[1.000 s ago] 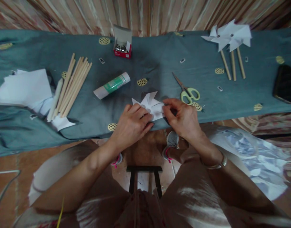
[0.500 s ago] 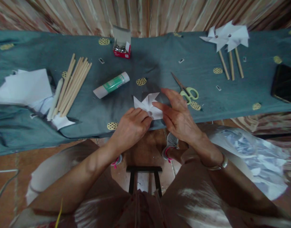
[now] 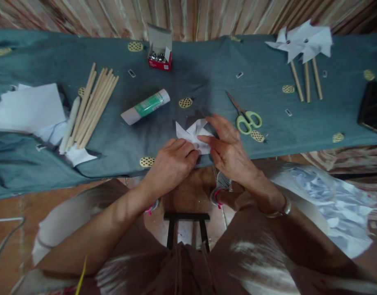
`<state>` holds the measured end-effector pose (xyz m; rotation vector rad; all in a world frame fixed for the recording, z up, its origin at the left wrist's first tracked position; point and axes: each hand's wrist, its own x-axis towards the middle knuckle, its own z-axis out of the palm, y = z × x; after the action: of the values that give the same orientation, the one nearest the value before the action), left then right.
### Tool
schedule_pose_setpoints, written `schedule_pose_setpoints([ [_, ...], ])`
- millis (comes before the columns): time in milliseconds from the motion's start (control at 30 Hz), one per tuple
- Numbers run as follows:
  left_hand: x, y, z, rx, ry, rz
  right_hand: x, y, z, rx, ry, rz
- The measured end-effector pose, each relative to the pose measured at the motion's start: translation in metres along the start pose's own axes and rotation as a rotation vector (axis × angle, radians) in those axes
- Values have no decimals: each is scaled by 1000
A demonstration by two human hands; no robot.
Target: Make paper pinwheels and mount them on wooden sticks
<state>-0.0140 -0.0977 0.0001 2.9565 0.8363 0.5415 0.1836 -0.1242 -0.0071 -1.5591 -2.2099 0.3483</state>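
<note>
A white paper pinwheel [image 3: 191, 133] lies at the table's front edge, between my two hands. My left hand [image 3: 176, 162] is closed on its lower left edge, with the fingers curled under and the thumb near the middle. From the right, my right hand [image 3: 230, 149] grips the pinwheel. One of its fingers reaches the upper right blade while another presses close to the centre. The lower right part of the paper is hidden under that hand. Green-handled scissors [image 3: 248, 122] lie just right of my right hand. A glue stick [image 3: 145, 107] rests to the upper left.
Several wooden sticks [image 3: 94, 108] and a whitish candle-like stick [image 3: 70, 125] lie left, beside paper sheets [image 3: 28, 108]. A small red box [image 3: 160, 63] of shiny metal bits stands behind. Finished pinwheels [image 3: 311, 43] on sticks and a dark phone [image 3: 373, 107] are right.
The view has shifted slightly. The fingers of my right hand have drawn in a little at the pinwheel's upper right blade. My left hand keeps its hold on the paper.
</note>
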Motion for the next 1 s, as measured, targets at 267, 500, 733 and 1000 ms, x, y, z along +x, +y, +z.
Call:
schedule_pose_setpoints([
  [267, 0, -1, -1, -7, -7, -2, -3, -1, 7, 127, 24, 43],
  [500, 1, 0, -3, 0, -20, -9, 1, 13, -2, 277, 2, 53],
  [733, 0, -1, -4, -24, 4, -6, 1, 14, -11, 307, 40, 72],
  [1000, 0, -3, -5, -63, 22, -29, -1, 23, -17, 327, 16, 90],
])
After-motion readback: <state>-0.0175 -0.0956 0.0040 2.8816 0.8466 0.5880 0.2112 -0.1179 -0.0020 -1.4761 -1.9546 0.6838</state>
